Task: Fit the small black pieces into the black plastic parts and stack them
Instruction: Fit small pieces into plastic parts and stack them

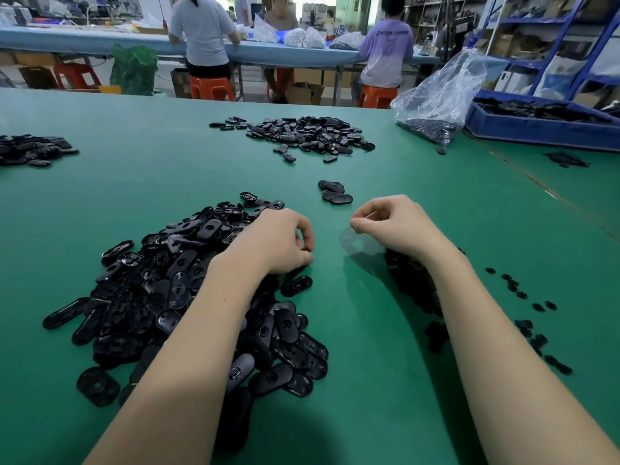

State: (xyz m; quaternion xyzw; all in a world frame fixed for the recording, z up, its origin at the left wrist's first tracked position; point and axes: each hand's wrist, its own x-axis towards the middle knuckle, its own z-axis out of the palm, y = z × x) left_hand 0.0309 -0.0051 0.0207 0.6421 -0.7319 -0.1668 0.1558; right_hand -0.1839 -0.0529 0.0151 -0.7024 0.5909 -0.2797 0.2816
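The left hand [283, 243] is curling its fingers down at the right edge of the big pile of black plastic parts [188, 297]; whether they are grasping a part underneath cannot be told. The right hand [389, 223] is bending its fingers inward with thumb and forefinger tips meeting; nothing can be seen between them. Its wrist is hovering over a heap of small black pieces [412, 280], with loose ones [533, 317] trailing off to the right. Between the two hands a strip of bare green table [335, 330] is lying open. Just beyond the hands a short stack of fitted parts [335, 193] is sitting alone, well apart from a farther pile [308, 132]. A clear plastic bag [439, 102] and a blue bin [543, 122] are standing at the table's far right edge.
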